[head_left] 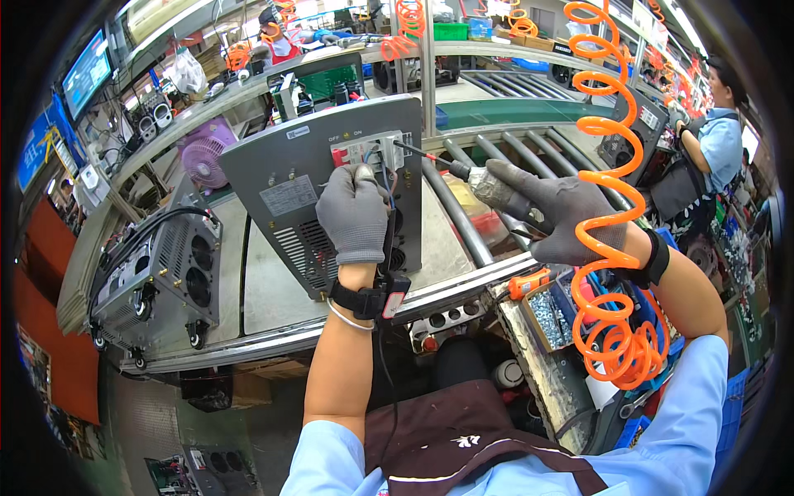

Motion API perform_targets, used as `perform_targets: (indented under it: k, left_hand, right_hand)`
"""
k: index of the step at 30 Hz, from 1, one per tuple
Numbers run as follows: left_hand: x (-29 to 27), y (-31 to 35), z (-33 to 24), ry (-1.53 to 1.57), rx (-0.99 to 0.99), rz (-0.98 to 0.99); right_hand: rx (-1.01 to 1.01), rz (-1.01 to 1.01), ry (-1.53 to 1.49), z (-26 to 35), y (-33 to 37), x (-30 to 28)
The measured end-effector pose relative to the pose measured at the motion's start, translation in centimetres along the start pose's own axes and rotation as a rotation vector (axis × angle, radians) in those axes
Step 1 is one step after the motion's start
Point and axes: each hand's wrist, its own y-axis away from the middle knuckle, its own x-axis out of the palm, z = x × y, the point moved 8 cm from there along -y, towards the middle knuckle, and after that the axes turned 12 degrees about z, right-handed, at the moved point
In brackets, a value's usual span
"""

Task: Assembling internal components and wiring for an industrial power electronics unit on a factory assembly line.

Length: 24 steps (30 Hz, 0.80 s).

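Note:
A dark grey metal cabinet (281,178) stands tilted on the bench, its panel carrying a breaker and terminal block (368,152) near the top. My left hand (354,211), in a grey glove, is closed with the fingers pinched just below the block; what they hold is hidden. Blue and brown wires (392,175) hang beside these fingers. My right hand (571,207), also gloved, holds a power screwdriver (495,188) wrapped in worn tape. Its long bit (420,152) points left, with the tip at the terminals' right end.
An orange coiled air hose (608,175) hangs in front of my right forearm. Metal rollers (473,223) run right of the cabinet. Another cabinet on casters (157,269) lies at left, before a purple fan (207,153). Screw boxes (546,318) sit near my right elbow. A co-worker (718,132) is at far right.

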Motion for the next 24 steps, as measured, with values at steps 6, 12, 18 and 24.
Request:
perform_targets:
  k: [6,12,18,24]
  left_hand:
    - [0.8,-0.7,1.4,0.238,-0.162,0.045]
    - [1.1,-1.2,1.6,0.268,-0.18,0.047]
    - [1.2,-1.2,1.8,0.392,-0.208,0.096]
    - [-0.1,-1.8,0.7,-0.218,0.113,-0.044]
  right_hand:
    - [-0.027,-0.027,-0.022,0.1,-0.1,0.0]
    - [-0.058,0.018,-0.026,-0.1,-0.2,0.3]
    - [-0.079,0.089,-0.105,-0.7,-0.6,1.1]
    - [-0.232,-0.01,-0.159,0.2,-0.4,0.3]
